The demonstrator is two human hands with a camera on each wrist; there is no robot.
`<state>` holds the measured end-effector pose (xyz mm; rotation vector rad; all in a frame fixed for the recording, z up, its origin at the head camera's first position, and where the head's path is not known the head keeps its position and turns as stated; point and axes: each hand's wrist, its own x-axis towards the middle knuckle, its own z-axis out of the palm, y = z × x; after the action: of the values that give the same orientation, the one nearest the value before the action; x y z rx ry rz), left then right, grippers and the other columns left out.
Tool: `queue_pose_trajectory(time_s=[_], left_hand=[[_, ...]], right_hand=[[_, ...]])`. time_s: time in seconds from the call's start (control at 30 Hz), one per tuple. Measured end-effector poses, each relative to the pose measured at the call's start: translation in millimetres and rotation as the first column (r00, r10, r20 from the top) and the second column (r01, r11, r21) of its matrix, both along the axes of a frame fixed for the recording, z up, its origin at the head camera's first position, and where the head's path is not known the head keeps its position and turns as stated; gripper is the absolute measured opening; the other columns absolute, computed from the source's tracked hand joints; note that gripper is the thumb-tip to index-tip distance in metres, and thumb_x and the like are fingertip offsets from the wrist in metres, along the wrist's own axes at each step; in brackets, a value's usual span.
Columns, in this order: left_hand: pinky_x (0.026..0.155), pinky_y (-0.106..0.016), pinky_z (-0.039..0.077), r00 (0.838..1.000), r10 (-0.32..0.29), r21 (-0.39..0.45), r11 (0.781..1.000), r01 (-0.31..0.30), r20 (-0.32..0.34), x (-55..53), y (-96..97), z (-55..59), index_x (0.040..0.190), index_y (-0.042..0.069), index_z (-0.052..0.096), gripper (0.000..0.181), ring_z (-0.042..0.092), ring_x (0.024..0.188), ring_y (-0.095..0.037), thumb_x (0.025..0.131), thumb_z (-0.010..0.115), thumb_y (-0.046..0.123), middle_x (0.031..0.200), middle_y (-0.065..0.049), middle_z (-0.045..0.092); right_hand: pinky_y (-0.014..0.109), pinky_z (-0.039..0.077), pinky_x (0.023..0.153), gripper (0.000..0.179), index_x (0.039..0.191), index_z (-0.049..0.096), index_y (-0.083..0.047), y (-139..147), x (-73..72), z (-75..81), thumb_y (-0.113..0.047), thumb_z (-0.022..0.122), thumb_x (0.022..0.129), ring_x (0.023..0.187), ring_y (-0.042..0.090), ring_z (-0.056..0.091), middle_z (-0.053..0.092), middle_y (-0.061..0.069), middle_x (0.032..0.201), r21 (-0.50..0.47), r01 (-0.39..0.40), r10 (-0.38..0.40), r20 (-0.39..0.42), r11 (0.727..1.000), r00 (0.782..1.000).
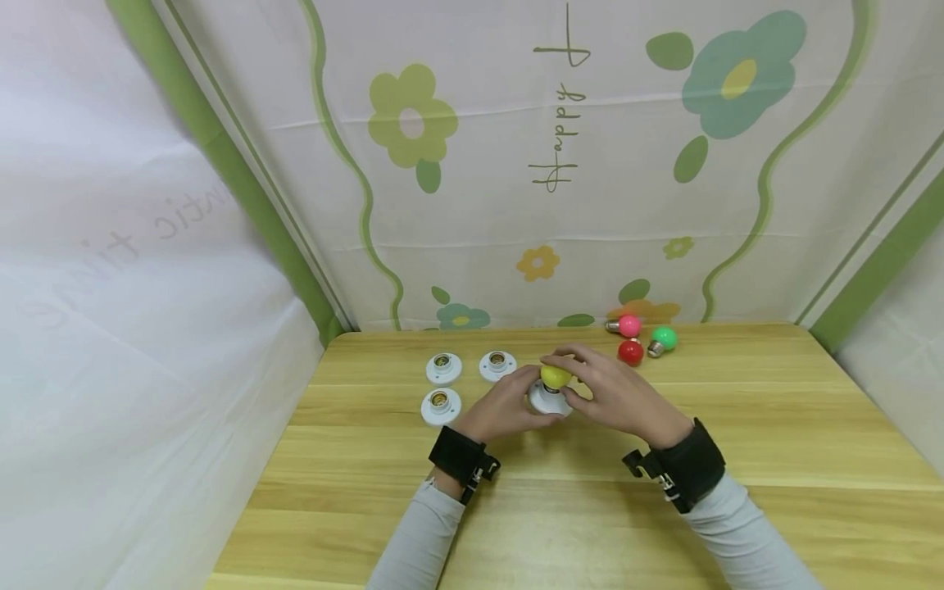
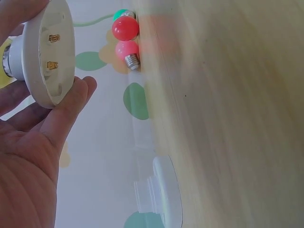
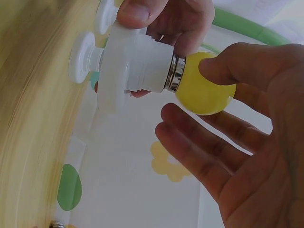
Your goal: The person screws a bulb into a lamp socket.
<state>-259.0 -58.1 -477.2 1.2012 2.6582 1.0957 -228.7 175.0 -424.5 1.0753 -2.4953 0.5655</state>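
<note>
My left hand (image 1: 505, 406) grips a round white lamp socket (image 1: 546, 400) by its base. In the left wrist view the underside of this socket (image 2: 61, 85) faces the camera, showing two brass contacts, and it is held up off the table. My right hand (image 1: 615, 392) pinches a yellow light bulb (image 1: 555, 377) between thumb and fingers. The right wrist view shows the bulb (image 3: 204, 90) seated at the socket's mouth, with part of its metal screw cap (image 3: 175, 73) still outside. Two fingers of the right hand stand off below the bulb.
Three more white sockets (image 1: 443, 370) stand on the wooden table (image 1: 560, 524) to the left, openings up. At the back right lie a pink bulb (image 1: 630, 326), a red bulb (image 1: 630, 352) and a green bulb (image 1: 664, 338). A flowered curtain (image 1: 472, 213) rises behind the table's far edge.
</note>
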Motion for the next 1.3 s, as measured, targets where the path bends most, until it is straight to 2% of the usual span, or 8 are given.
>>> queue_pose_trajectory(time_s=[0.23,0.67,0.9,1.13,1.23,1.3], left_hand=[[0.106,-0.025,0.054,1.000,-0.011,-0.003,1.000,0.011,0.012,-1.4,0.3,-2.0,0.154,0.014,0.051,0.070,0.062,0.128,-0.013,0.094,0.084,0.031,0.146,-0.005,0.063],[0.102,-0.023,0.055,0.999,-0.039,-0.007,0.999,0.039,-0.014,-0.2,1.2,-2.1,0.151,0.014,0.053,0.066,0.063,0.124,-0.011,0.095,0.083,0.033,0.141,-0.004,0.065],[0.100,-0.021,0.055,0.999,-0.033,-0.014,0.999,0.033,-0.026,0.7,2.4,-3.0,0.149,0.013,0.055,0.064,0.064,0.122,-0.011,0.094,0.084,0.032,0.139,-0.004,0.066],[0.101,-0.022,0.055,0.999,-0.032,0.008,0.999,0.033,-0.032,1.0,0.0,-2.8,0.148,0.014,0.056,0.063,0.064,0.123,-0.011,0.095,0.083,0.036,0.139,-0.005,0.066],[0.104,-0.024,0.055,0.999,-0.017,0.016,1.000,0.018,-0.042,0.5,-1.6,-2.6,0.149,0.015,0.055,0.066,0.064,0.126,-0.012,0.094,0.084,0.036,0.142,-0.005,0.065],[0.106,-0.026,0.055,0.999,-0.005,0.018,1.000,0.006,-0.039,0.2,-2.4,-2.4,0.150,0.016,0.055,0.067,0.064,0.128,-0.013,0.093,0.085,0.037,0.142,-0.004,0.065]], right_hand=[[0.028,0.058,0.070,0.050,0.140,0.069,-0.014,-1,0.0,-1.6,-0.022,0.083,0.093,0.085,0.014,0.066,0.066,0.010,0.134,0.010,0.040,-0.040,-0.021,0.999,0.999],[0.024,0.055,0.064,0.047,0.131,0.071,-0.014,-1,-0.1,-2.7,-0.034,0.086,0.091,0.079,0.013,0.063,0.067,0.007,0.122,0.003,0.082,-0.081,-0.054,0.997,0.995],[0.026,0.056,0.064,0.050,0.123,0.070,-0.011,-1,-1.1,-3.8,-0.041,0.088,0.088,0.078,0.014,0.064,0.068,0.005,0.117,0.004,0.099,-0.099,-0.089,0.995,0.991],[0.021,0.050,0.059,0.067,0.142,0.064,-0.013,3,-0.3,-2.2,-0.047,0.086,0.089,0.083,0.017,0.069,0.068,0.008,0.130,0.027,0.094,-0.092,-0.073,0.995,0.993],[0.019,0.046,0.057,0.067,0.146,0.062,-0.016,7,0.3,0.5,-0.043,0.085,0.090,0.082,0.015,0.069,0.066,0.006,0.134,0.020,0.097,-0.096,-0.052,0.995,0.994],[0.020,0.048,0.059,0.063,0.146,0.062,-0.016,9,0.4,2.2,-0.038,0.085,0.091,0.084,0.015,0.070,0.066,0.006,0.136,0.009,0.096,-0.095,-0.045,0.995,0.994]])
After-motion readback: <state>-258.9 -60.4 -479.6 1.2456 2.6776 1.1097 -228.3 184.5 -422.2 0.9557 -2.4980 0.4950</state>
